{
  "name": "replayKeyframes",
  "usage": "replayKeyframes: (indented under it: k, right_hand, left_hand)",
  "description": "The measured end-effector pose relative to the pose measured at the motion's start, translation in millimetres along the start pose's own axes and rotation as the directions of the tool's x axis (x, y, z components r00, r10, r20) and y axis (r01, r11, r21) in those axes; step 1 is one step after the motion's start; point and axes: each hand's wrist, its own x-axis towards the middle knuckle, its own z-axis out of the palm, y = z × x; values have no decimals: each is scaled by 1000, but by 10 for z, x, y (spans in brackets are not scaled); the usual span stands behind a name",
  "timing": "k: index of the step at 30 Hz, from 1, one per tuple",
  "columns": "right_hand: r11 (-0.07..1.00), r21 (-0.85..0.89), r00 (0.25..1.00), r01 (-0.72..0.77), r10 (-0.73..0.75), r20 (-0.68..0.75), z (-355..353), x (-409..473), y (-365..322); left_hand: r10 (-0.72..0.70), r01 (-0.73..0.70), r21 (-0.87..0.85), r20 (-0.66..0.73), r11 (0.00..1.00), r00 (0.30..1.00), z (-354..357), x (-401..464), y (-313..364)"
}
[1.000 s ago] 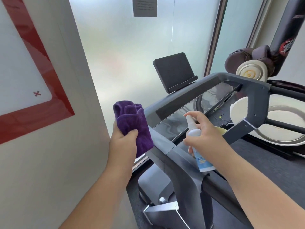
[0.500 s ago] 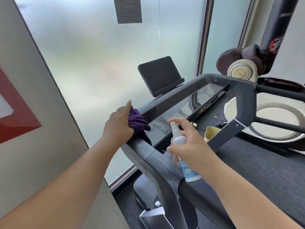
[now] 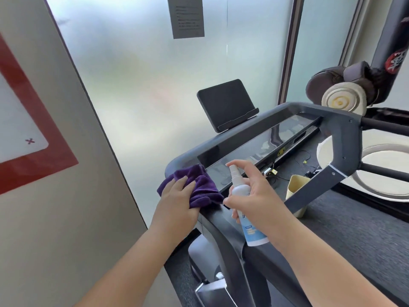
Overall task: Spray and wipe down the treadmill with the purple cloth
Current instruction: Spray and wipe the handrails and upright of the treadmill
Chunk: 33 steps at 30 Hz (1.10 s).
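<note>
Here one cloth (image 3: 199, 187), purple and bunched, lies on the near left corner of the treadmill (image 3: 340, 129) console, at the edge of its dark glossy panel (image 3: 261, 149). The left hand (image 3: 177, 203) lies flat on top of the cloth, fingers straight and close together, pressing it onto the frame; the fingers are not curled round it. One spray bottle (image 3: 250, 227), pale with a blue label and a white nozzle, is upright in the right hand (image 3: 256, 193), just right of the cloth. That hand's fingers wrap the bottle's body, and the forefinger reaches over the top of the nozzle, which faces the panel. Two bare forearms come in from the bottom edge.

One tablet stand (image 3: 225, 105), dark and tilted back, rises behind the console against the frosted glass (image 3: 143, 74). One grey paper notice (image 3: 187, 16) hangs on that glass. One cream cup (image 3: 297, 187) stands in the console's tray beside the right upright; what it holds cannot be seen. The tray also carries thin black wires (image 3: 303, 162) and a small yellow tag (image 3: 274, 172). On the left wall is one red-bordered sign (image 3: 33, 160).
</note>
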Motion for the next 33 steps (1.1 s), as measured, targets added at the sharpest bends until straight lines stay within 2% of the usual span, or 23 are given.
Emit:
replayKeyframes:
  k: [2,4,7,9,13,16,19,24,28,33]
  right_hand:
    - [1000,31,1000,-1,1,-2,23,-4,-2]
    - [997,71,1000,2,-1,-7,36,-5,-8]
    - [996,85,1000,11,-9,-12,36,-14,-51]
    - [996,85,1000,18,-17,-13,20,-27,-88]
    - [996,84,999,32,-30,-26,8,-1,-135]
    - [995,99,999,28,-24,-43,11,44,-142]
    - [995,101,998,17,-12,-55,32,96,-140]
    - [994,106,997,-5,13,-79,82,148,-159]
    - [996,80,995,-24,31,-93,145,169,-165]
    - [997,71,992,-37,45,-115,227,175,-191]
  left_hand:
    - [72,-71,33,-14,997,997,15,-169,199]
    - [143,-133,191,-36,972,989,54,-309,402]
    - [176,-141,303,-91,942,980,130,-376,497]
    - [243,-204,280,-115,938,963,155,-382,453]
    - [436,-433,206,35,877,899,188,-270,263]
    - [494,-492,217,50,843,868,195,-130,141]
    - [464,-451,213,-11,867,886,184,19,63]
    - [309,-289,140,-157,947,938,154,314,-270]
    - [133,-125,75,-107,989,985,83,590,-455]
    - [-19,18,-22,-29,1000,999,-4,981,-523]
